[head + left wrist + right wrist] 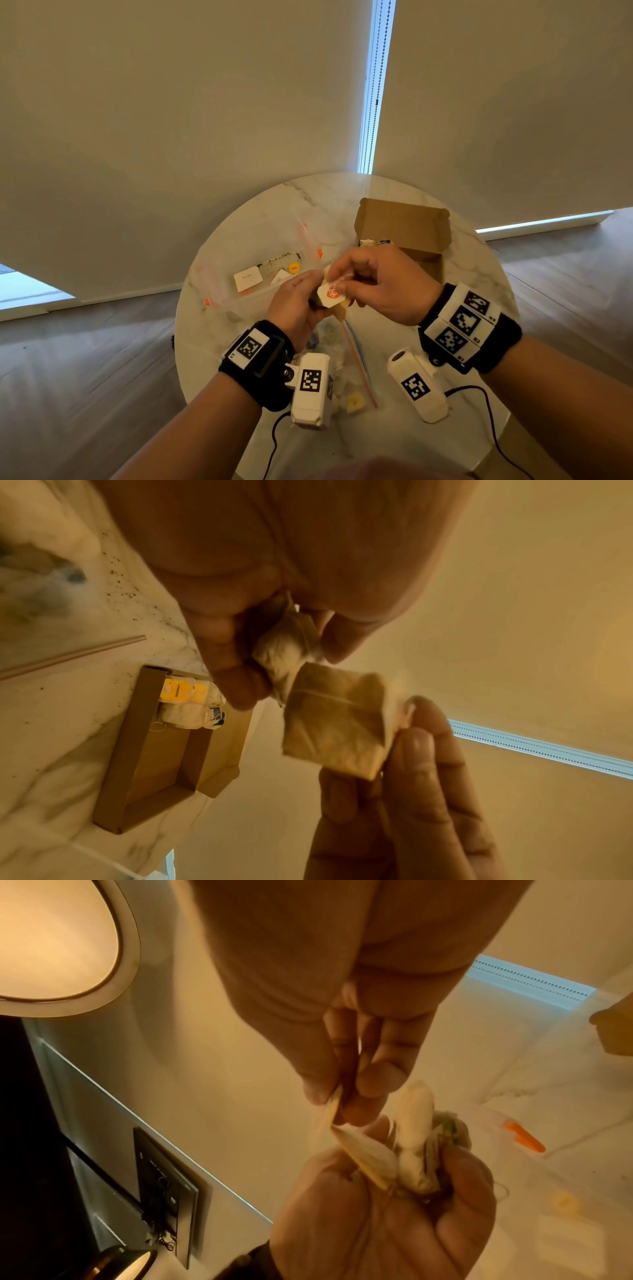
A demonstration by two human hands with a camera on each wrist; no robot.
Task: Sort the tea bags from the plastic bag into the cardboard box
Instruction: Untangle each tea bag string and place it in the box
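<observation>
Your two hands hold tea bags above a round marble table (pixel 239 445).

Your left hand (pixel 297 308) grips a bunch of crumpled pale tea bags (pixel 287 647); your right hand (pixel 380 284) pinches one tan tea bag (pixel 337 723). Behind them the open cardboard box (pixel 404 229) holds roughly three bags; the clear plastic bag (pixel 346 363) lies below your hands.

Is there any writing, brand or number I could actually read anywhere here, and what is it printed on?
None can be read as words.
Red round logo on the white tag held between both hands: too blurred.
Dark print on the yellow tag in the cardboard box: too small.
Faint print on the white card in the plastic bag: too small.
Small labels beside the black-and-white square markers on the wrist bands: too small.
</observation>
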